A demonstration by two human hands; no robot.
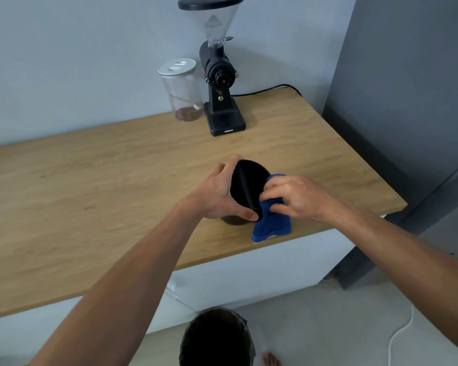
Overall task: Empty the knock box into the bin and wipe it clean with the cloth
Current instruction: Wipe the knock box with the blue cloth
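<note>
Jar at back, brown grounds at bottom. My left hand grips the tilted knock box over the counter, inside dark. My right hand pinches the blue cloth against its rim. Bin on floor below, contents unclear.

Grinder, jar, perhaps grounds.
</note>
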